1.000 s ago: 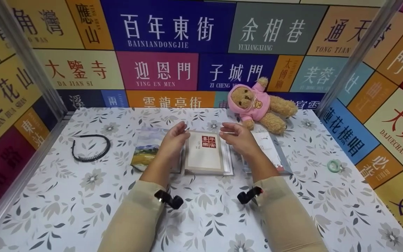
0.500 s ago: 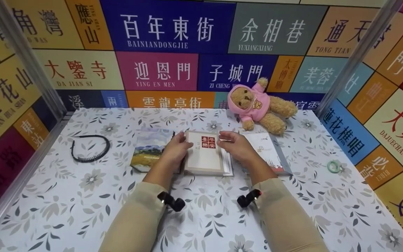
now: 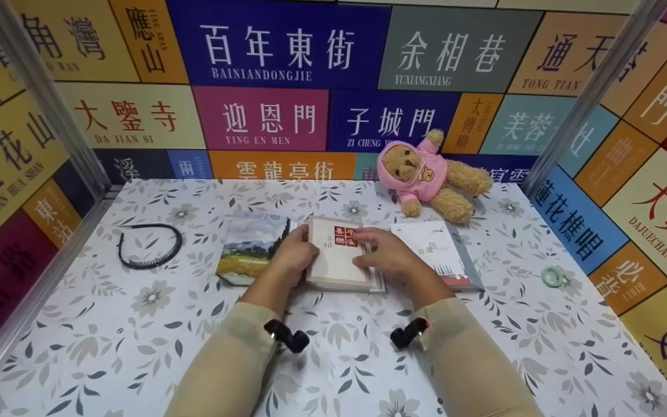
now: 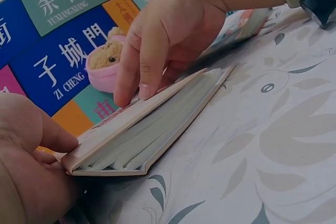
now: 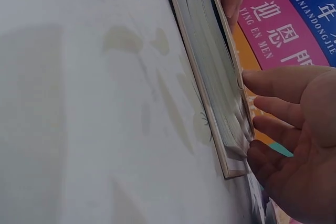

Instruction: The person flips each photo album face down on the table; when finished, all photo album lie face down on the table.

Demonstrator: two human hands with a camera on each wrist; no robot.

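Observation:
A beige book (image 3: 333,265) with a red seal label lies in the middle of the floral table (image 3: 107,336). My left hand (image 3: 294,256) grips its left, spine side, with the thumb on the cover near the corner (image 4: 52,136). My right hand (image 3: 385,255) lies over the right half. Its fingers (image 4: 142,72) rest on the cover and its thumb (image 5: 262,161) is at the page edge. The cover of the beige book (image 4: 157,129) is lifted slightly off the pages at that edge. In the right wrist view the pages of the beige book (image 5: 210,87) fan a little by the fingers.
A book with a landscape cover (image 3: 246,246) lies just left of the beige one, a white book (image 3: 435,252) just right. A teddy bear in pink (image 3: 426,174) sits at the back wall. A black headband (image 3: 148,246) lies left, a green tape roll (image 3: 553,275) right.
Both hands came down from hovering over the far end of the beige book and closed in on its two sides. The right hand's fingers now cover part of the red label.

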